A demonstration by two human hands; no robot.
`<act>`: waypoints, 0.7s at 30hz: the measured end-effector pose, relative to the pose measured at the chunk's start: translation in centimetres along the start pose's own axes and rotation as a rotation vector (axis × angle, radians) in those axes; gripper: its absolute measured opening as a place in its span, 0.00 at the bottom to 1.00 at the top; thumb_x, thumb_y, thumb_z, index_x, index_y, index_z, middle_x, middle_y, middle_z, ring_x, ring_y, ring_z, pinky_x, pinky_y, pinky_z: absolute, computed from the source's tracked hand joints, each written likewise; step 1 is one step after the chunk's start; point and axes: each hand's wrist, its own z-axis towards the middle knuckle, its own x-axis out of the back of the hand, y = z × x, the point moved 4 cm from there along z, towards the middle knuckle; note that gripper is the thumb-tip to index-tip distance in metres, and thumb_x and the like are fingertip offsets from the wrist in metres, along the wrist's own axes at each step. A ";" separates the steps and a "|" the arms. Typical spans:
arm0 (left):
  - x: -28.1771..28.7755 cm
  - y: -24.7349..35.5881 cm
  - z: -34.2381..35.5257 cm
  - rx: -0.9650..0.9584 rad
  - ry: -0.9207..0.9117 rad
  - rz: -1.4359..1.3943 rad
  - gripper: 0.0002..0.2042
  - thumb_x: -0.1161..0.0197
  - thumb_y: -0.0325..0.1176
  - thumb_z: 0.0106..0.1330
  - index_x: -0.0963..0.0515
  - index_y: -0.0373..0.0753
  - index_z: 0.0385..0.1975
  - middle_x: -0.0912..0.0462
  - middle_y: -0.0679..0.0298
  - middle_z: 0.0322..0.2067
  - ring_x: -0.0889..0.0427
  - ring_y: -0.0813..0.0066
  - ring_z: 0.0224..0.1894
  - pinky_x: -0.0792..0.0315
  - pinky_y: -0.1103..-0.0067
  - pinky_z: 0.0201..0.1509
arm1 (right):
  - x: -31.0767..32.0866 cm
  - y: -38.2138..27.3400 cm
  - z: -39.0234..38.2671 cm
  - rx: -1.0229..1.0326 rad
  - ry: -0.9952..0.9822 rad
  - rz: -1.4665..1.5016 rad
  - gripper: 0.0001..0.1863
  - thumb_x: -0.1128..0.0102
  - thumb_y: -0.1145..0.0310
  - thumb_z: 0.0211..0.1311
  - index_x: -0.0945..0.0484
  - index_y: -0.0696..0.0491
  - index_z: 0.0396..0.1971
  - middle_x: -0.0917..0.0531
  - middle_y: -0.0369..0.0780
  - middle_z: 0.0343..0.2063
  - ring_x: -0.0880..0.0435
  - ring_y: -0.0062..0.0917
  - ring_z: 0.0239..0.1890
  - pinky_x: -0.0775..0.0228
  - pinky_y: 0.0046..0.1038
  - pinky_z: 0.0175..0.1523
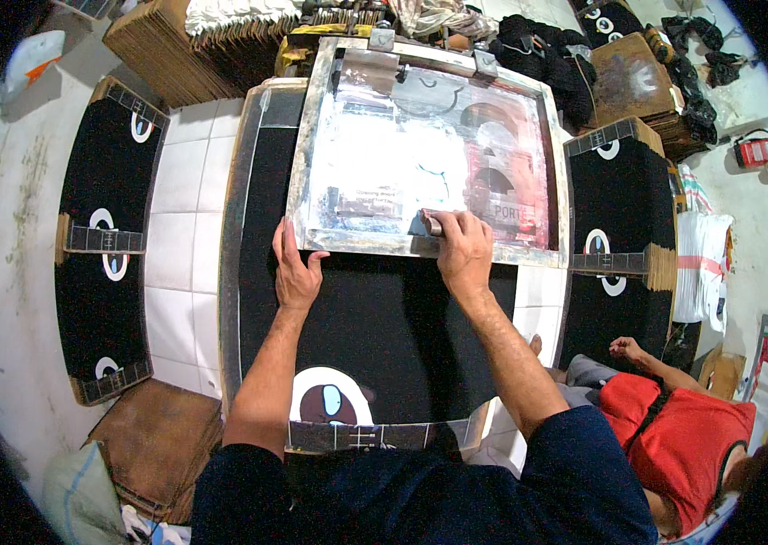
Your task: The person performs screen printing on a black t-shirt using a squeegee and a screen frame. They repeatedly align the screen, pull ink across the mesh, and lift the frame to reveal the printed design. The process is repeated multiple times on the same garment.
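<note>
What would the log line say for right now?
left hand: steadying screen-printing frame | right hand: gripping squeegee | under frame: black fabric

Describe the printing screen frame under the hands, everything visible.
The screen frame is a rectangular, pale, ink-stained frame, metal or wood by its look, around a translucent mesh smeared white, grey and red. It lies flat on black fabric on a long board. The left hand presses flat on its near left rail; the right hand grips a squeegee at the mesh's near edge. Clamps hold its far rail.
</note>
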 end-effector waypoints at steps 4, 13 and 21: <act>1.5 2.0 0.7 -0.039 0.122 -0.046 0.41 0.33 0.41 0.70 0.51 0.42 0.77 0.39 0.41 0.70 0.32 0.43 0.70 0.26 0.55 0.68 | 0.6 -0.6 -0.5 0.022 0.019 0.037 0.14 0.32 0.69 0.59 0.19 0.48 0.46 0.22 0.41 0.38 0.22 0.38 0.44 0.32 0.39 0.52; 11.7 13.8 15.6 0.043 0.369 -0.352 0.47 0.23 0.34 0.62 0.48 0.32 0.75 0.24 0.43 0.59 0.23 0.49 0.63 0.24 0.62 0.64 | 13.1 -2.4 12.4 0.050 0.355 -0.154 0.18 0.28 0.52 0.57 0.20 0.53 0.27 0.16 0.43 0.33 0.17 0.39 0.29 0.26 0.41 0.35; 15.6 -0.9 12.2 0.148 0.265 -0.576 0.42 0.22 0.29 0.60 0.39 0.33 0.73 0.22 0.46 0.59 0.13 0.63 0.50 0.16 0.75 0.47 | 21.5 -2.1 25.2 -0.045 0.215 -0.292 0.32 0.42 0.35 0.62 0.11 0.51 0.43 0.10 0.48 0.38 0.10 0.44 0.43 0.19 0.44 0.51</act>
